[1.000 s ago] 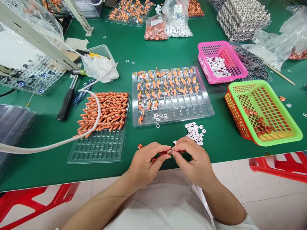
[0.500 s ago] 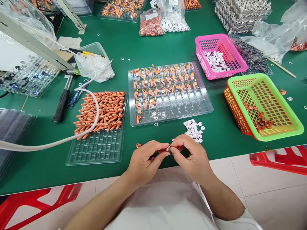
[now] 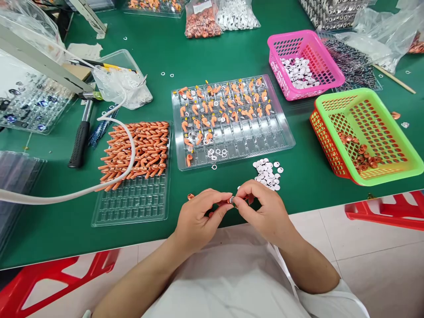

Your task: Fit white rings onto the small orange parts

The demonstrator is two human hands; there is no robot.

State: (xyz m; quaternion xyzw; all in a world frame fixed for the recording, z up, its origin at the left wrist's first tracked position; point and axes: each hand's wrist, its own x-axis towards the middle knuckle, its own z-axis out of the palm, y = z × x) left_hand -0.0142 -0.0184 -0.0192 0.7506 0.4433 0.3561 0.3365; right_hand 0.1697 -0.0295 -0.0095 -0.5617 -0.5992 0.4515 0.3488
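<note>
Near the table's front edge, my left hand (image 3: 202, 218) pinches a small orange earbud part (image 3: 231, 200) between thumb and forefinger. A pale round face shows on that part. My right hand (image 3: 265, 210) meets it from the other side, thumb and forefinger closed at its rim; anything else in those fingers is too small to make out. Just beyond the right hand lies a pile of white round discs (image 3: 267, 176). A loose orange shell (image 3: 191, 196) rests beside the left hand. Farther back, a clear tray (image 3: 281, 137) holds rows of orange earbud pieces and several white rings.
At left, another clear tray (image 3: 132, 203) carries stacked orange stems, with a white cable (image 3: 76, 194) arching over it. A hammer (image 3: 81, 137) lies beyond. Right of centre stand a pink basket (image 3: 326, 70) of discs and a green basket (image 3: 394, 145) with copper-coloured shells.
The view has shifted slightly, so the table items sit a little higher in the picture. Both hands stay together around the part, whose round face now shows more plainly.
</note>
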